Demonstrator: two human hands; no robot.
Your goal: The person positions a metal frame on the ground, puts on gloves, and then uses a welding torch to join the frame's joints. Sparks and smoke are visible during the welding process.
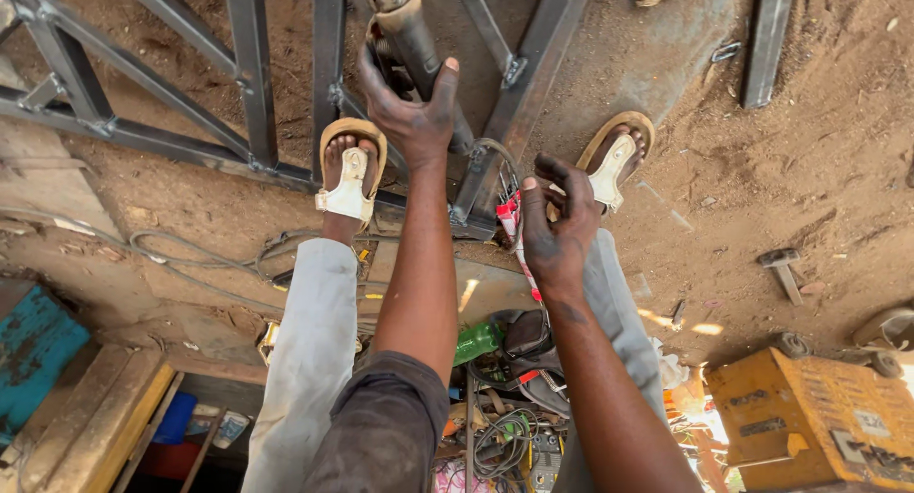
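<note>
Two hands reach forward over a welded steel frame [519, 93] that lies on the dirt floor [819, 169]. The left hand [411, 108] is wrapped around a thick dark tool handle [419, 46], fingers curled over the top and thumb raised along its side, a grip that seems meant to steady the tool where it meets a bar of the frame. The right hand [557, 226] is loosely curled, its thumb and fingers pinching a thin red-and-white strip [514, 222] that hangs just beside the frame's lower corner; I cannot tell what the strip is. A loop of grey cable [490, 155] runs between the two hands, close to the tool, likely feeding it. Both feet in tan-and-white sandals [350, 174] are planted on either side of the frame's bars, which looks like a way to pin the frame down while the hands work. Off to the right, a hammer [783, 269] lies well apart on the dirt, and a yellow metal box [814, 422] sits near the picture's lower edge. Below the arms, a clutter of wires and a green bottle [476, 341] lies in a heap.
</note>
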